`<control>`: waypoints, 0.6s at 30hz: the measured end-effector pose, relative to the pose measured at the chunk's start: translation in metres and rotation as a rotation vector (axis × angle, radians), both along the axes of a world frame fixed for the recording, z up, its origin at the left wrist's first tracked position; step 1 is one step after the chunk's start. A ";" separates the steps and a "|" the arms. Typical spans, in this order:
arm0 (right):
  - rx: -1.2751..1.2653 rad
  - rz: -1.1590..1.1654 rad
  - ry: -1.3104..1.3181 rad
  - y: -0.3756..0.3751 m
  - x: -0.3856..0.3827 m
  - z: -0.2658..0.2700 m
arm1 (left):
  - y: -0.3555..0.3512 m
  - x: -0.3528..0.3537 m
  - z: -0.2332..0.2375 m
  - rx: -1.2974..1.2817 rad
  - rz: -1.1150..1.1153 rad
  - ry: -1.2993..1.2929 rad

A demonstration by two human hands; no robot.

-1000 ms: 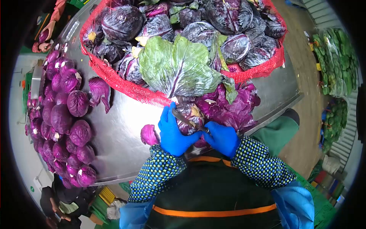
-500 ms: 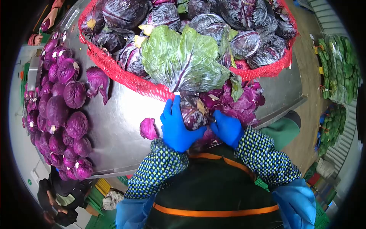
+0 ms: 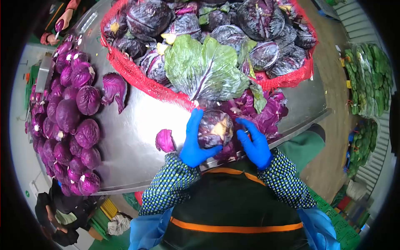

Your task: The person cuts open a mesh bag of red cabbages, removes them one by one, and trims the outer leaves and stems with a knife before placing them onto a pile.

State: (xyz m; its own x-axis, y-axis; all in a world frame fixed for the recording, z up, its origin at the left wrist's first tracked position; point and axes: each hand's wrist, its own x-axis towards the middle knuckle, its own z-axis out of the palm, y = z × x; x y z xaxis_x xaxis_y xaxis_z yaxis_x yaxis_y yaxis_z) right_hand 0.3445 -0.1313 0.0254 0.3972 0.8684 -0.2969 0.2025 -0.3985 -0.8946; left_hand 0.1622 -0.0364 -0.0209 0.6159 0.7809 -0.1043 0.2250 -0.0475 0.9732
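A dark purple cabbage (image 3: 214,128), its pale cut stem facing right, rests at the near side of the metal table. My left hand (image 3: 196,143), in a blue glove, cups its left side with thumb and fingers spread around it. Just right of the cabbage is my right hand (image 3: 255,143), also gloved, fingers apart; a small dark object shows by its fingers, too small to name. Behind the cabbage a large green leaf (image 3: 204,68) lies on the red net sack (image 3: 156,89) full of unpeeled cabbages. Loose purple leaves (image 3: 266,114) are piled beyond my right hand.
Peeled purple cabbages (image 3: 68,115) are heaped along the left of the metal table (image 3: 133,154). Single leaves (image 3: 114,89) lie nearby. Another person's hands (image 3: 64,21) show at the top left. Bagged green vegetables (image 3: 368,79) stand at the right.
The cabbage has turned, so its cut stem shows more. My right hand has moved away from it to the right, its fingers opening. The view has shifted slightly.
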 end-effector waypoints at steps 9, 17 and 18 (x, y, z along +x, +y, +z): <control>0.033 0.103 -0.140 -0.023 -0.005 0.013 | 0.006 0.005 0.034 0.307 -0.020 0.337; -0.168 0.357 -0.238 -0.016 -0.019 -0.023 | -0.002 0.004 0.033 0.248 0.026 0.573; -0.203 0.390 -0.235 -0.015 -0.018 -0.028 | -0.001 0.004 0.032 0.262 0.022 0.565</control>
State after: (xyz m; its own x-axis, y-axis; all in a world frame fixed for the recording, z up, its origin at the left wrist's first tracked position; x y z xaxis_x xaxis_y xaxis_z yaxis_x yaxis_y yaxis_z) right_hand 0.3262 -0.1461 -0.0022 0.1310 0.8996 -0.4166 0.5582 -0.4142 -0.7189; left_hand 0.1665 -0.0376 0.0116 0.5048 0.8367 -0.2123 0.7056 -0.2583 0.6598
